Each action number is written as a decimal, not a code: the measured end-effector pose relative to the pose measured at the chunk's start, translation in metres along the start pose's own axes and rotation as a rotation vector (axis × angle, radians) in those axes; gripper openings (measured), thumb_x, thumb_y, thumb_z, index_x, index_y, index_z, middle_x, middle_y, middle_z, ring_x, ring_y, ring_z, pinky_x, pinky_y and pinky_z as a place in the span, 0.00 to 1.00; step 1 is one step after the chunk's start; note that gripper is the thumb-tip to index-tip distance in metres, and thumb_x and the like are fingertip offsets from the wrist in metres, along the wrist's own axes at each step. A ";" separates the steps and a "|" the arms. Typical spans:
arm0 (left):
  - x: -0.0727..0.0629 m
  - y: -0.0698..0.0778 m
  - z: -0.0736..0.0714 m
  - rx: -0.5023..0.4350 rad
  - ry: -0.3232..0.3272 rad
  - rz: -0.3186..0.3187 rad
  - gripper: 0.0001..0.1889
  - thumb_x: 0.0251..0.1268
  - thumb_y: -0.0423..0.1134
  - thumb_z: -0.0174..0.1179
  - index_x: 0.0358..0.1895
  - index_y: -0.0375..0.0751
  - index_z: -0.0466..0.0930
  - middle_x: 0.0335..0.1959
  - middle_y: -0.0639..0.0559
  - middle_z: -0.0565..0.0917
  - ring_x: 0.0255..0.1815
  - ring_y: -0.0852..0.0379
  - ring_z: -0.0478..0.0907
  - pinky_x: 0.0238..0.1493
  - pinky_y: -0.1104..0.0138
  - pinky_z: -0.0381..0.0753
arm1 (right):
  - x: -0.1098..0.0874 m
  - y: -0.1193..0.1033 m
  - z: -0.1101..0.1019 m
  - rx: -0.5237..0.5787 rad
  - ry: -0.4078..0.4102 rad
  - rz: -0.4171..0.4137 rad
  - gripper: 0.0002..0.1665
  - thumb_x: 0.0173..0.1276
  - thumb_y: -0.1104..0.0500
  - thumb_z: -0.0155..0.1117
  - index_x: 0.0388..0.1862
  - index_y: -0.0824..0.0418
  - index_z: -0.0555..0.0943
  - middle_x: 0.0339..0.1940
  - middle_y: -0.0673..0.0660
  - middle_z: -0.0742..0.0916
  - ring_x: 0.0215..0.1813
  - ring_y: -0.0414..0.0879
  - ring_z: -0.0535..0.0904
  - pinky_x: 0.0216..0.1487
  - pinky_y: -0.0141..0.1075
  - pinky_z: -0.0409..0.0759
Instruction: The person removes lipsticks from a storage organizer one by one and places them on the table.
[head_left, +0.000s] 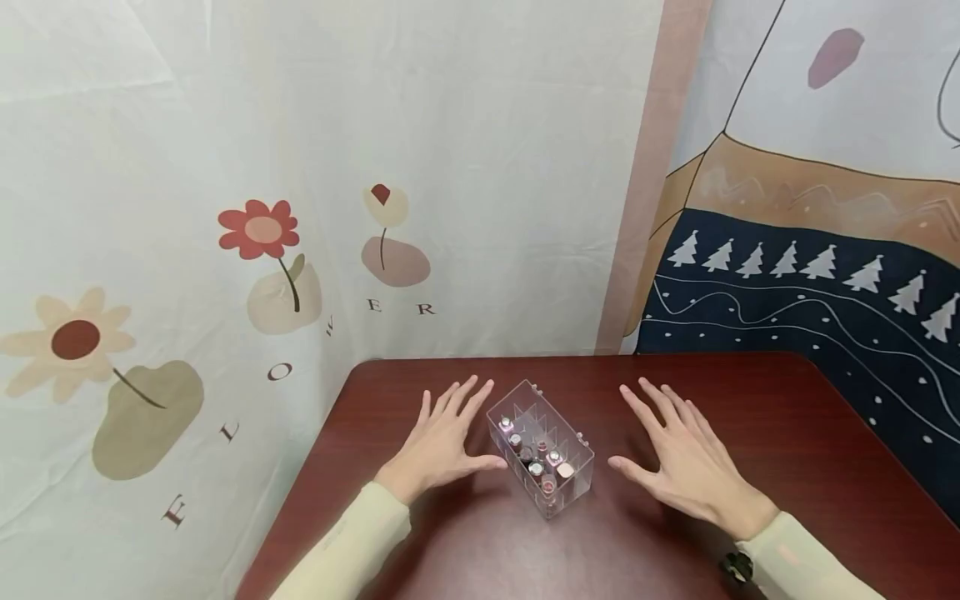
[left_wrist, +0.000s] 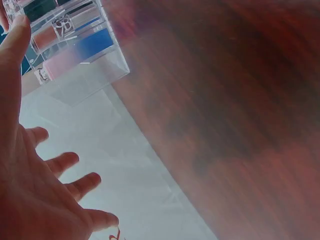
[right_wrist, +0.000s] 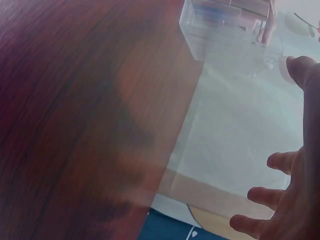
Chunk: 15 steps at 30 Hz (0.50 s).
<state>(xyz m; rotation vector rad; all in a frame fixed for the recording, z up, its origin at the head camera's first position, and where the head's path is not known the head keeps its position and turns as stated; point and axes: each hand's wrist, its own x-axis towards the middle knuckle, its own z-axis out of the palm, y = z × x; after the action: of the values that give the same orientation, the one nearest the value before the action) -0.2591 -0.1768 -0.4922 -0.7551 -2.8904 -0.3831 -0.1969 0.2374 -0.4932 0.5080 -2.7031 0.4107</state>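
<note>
Clear plastic forms the divided box (head_left: 574, 492) holding small containers (head_left: 536, 469).

A reddish-brown table (head_left: 772, 417) with rounded far corners carries a clear, divided box (head_left: 576, 487) reaching near its far edge.

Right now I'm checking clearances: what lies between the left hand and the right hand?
A clear box holding small containers stands on the table between them, as the head view shows.
</note>
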 end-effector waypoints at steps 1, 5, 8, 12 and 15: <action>0.002 0.001 0.000 -0.007 -0.004 0.010 0.70 0.61 0.82 0.77 0.99 0.67 0.45 1.00 0.47 0.55 0.98 0.31 0.58 0.94 0.17 0.50 | 0.000 -0.002 0.000 -0.004 0.001 -0.004 0.64 0.74 0.22 0.74 0.99 0.42 0.61 0.96 0.62 0.69 0.91 0.75 0.68 0.87 0.78 0.70; 0.009 0.003 0.001 -0.028 -0.019 0.054 0.71 0.59 0.80 0.79 0.99 0.66 0.45 0.99 0.47 0.56 0.96 0.30 0.61 0.94 0.19 0.52 | 0.002 -0.008 0.001 -0.004 0.000 -0.027 0.63 0.75 0.22 0.74 0.98 0.43 0.62 0.95 0.62 0.70 0.90 0.74 0.71 0.86 0.75 0.75; 0.015 0.005 0.001 -0.058 -0.028 0.094 0.72 0.58 0.77 0.81 0.99 0.65 0.46 0.99 0.47 0.56 0.96 0.32 0.62 0.94 0.19 0.54 | 0.003 -0.012 0.002 -0.006 -0.003 -0.040 0.62 0.75 0.22 0.74 0.98 0.43 0.62 0.95 0.62 0.71 0.89 0.73 0.72 0.83 0.74 0.79; 0.025 0.008 0.001 -0.104 -0.053 0.142 0.71 0.60 0.72 0.82 1.00 0.63 0.45 0.99 0.45 0.55 0.97 0.36 0.61 0.94 0.22 0.57 | 0.003 -0.017 0.003 -0.007 -0.009 -0.046 0.62 0.74 0.22 0.74 0.98 0.43 0.63 0.94 0.61 0.72 0.88 0.72 0.74 0.79 0.74 0.83; 0.033 0.009 0.001 -0.131 -0.049 0.198 0.70 0.59 0.67 0.84 0.99 0.57 0.49 0.99 0.42 0.56 0.96 0.33 0.64 0.95 0.28 0.64 | 0.003 -0.021 0.004 -0.005 0.003 -0.061 0.62 0.74 0.22 0.75 0.98 0.43 0.64 0.93 0.61 0.73 0.86 0.70 0.76 0.75 0.72 0.87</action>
<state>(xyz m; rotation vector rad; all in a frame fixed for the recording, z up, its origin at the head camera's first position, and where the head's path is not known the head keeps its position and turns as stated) -0.2830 -0.1534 -0.4847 -1.0746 -2.8216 -0.5403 -0.1926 0.2160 -0.4907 0.5863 -2.6779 0.3881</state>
